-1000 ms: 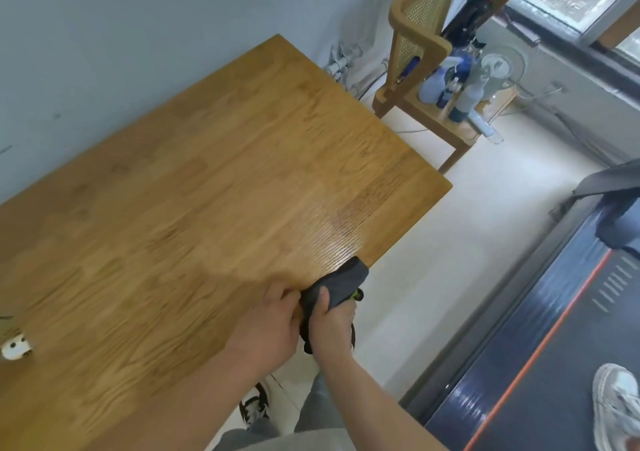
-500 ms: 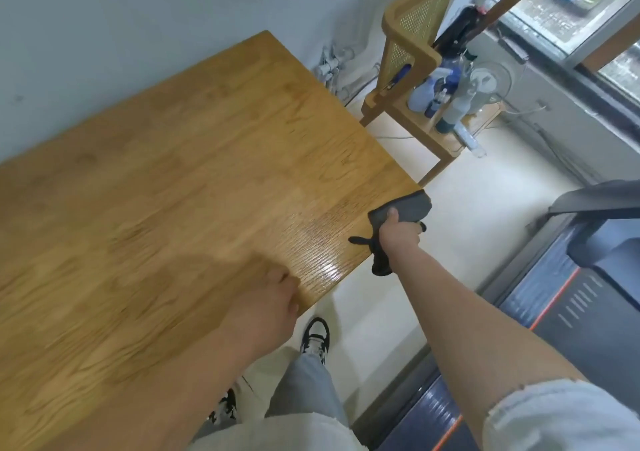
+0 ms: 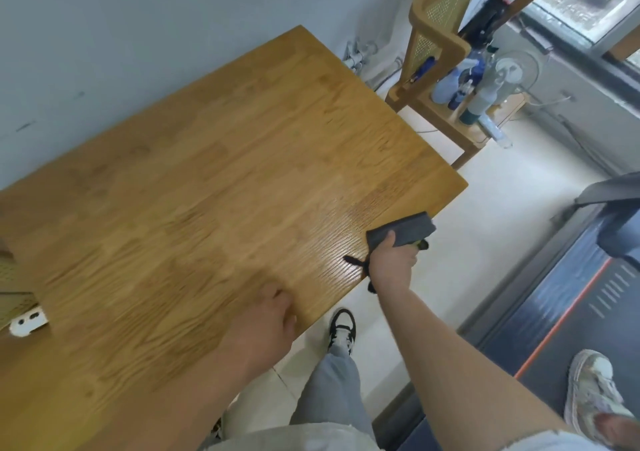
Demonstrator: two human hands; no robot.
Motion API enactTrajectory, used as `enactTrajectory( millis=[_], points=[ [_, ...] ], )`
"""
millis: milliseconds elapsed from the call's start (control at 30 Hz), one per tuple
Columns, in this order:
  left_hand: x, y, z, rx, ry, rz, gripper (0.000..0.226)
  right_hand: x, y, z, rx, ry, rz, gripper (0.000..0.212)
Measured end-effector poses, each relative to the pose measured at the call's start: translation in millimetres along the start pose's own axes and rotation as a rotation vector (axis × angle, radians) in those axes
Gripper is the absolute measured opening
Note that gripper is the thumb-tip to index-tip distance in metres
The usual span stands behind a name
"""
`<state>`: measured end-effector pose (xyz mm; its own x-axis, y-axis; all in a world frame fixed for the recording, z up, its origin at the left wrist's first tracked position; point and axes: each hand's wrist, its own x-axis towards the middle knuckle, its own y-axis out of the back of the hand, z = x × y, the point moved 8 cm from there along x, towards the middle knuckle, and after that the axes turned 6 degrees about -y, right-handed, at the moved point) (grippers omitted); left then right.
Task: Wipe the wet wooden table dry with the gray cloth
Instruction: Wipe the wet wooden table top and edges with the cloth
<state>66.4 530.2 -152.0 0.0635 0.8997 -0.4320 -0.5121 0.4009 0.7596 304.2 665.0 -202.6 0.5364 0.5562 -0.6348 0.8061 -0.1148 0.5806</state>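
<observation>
Big wooden tabletop fills the view, with a glossy sheen on the grain along its near edge. Past the tabletop's far right corner stands a cane-backed chair, spray bottles crowded on its seat. Now the hands: the left hand lies palm down on the tabletop by the near edge, fingers loosely bent, holding nothing. The right hand grips the gray cloth, thumb on top, right at the tabletop's near edge close to the right corner; the folded cloth sits on the wood and partly overhangs it. Blurred at the tabletop's left end sits a small white object.
</observation>
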Motion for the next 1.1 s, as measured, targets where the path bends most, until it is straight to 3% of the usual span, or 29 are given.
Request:
enactTrajectory(
  millis=[300,467,600,867,967,1100],
  points=[
    [-142,-1,-122,0.010,-0.144,0.008,0.038,-227,-117,154,0.042,0.011,-0.043,0.054],
    [-201,-7,-166,-0.016,-0.126,-0.020,0.031,-316,-165,225,-0.020,-0.089,-0.222,0.054],
    [-212,-9,-166,-0.005,-0.138,-0.032,0.036,-310,-169,228,-0.008,-0.121,-0.332,0.061],
    [-237,-15,-183,-0.042,-0.095,-0.024,0.038,-225,-111,158,0.063,-0.087,-0.143,0.064],
    [-252,-11,-200,-0.073,-0.071,0.002,0.043,-255,-125,171,0.068,-0.083,-0.069,0.060],
    [-276,-11,-225,-0.126,-0.065,0.033,0.047,-336,-164,227,0.103,-0.100,-0.091,0.056]
  ],
)
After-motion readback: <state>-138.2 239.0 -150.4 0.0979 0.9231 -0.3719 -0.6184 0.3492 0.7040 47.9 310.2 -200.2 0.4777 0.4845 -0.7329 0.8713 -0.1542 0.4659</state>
